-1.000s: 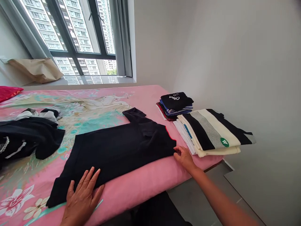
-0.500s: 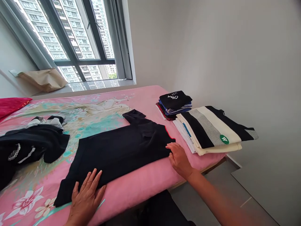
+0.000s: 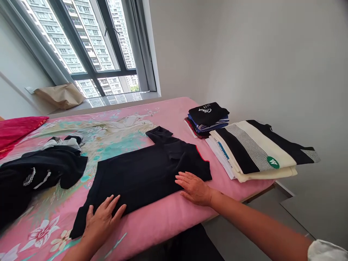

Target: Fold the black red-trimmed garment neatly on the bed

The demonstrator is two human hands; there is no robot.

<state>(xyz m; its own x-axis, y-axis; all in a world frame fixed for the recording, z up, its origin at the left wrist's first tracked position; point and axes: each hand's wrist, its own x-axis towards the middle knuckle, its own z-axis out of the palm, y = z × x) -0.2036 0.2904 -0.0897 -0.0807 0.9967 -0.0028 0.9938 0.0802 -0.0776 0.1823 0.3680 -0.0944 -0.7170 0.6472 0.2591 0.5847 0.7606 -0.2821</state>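
Note:
A black shirt (image 3: 136,174) with a red-edged neckline lies folded lengthwise on the pink flowered bedsheet (image 3: 174,208). One sleeve sticks out on its far side. Over the shirt's lower left end rests my left hand (image 3: 102,219), fingers spread and flat. My right hand (image 3: 194,188) lies on the near edge of the shirt close to the neckline, its fingers stretched out. Neither hand grips the cloth.
To the right is a stack of folded clothes (image 3: 255,152), a black, cream and striped shirt on top, overhanging the bed's edge. Behind it sits a smaller pile (image 3: 208,117). Crumpled dark clothes (image 3: 54,165) and a red pillow (image 3: 19,132) lie left. A paper bag (image 3: 61,96) stands by the window.
My right hand has moved left from the neckline corner onto the shirt's near edge, its fingers now flatter. The left hand stays at the lower end. The view has shifted slightly.

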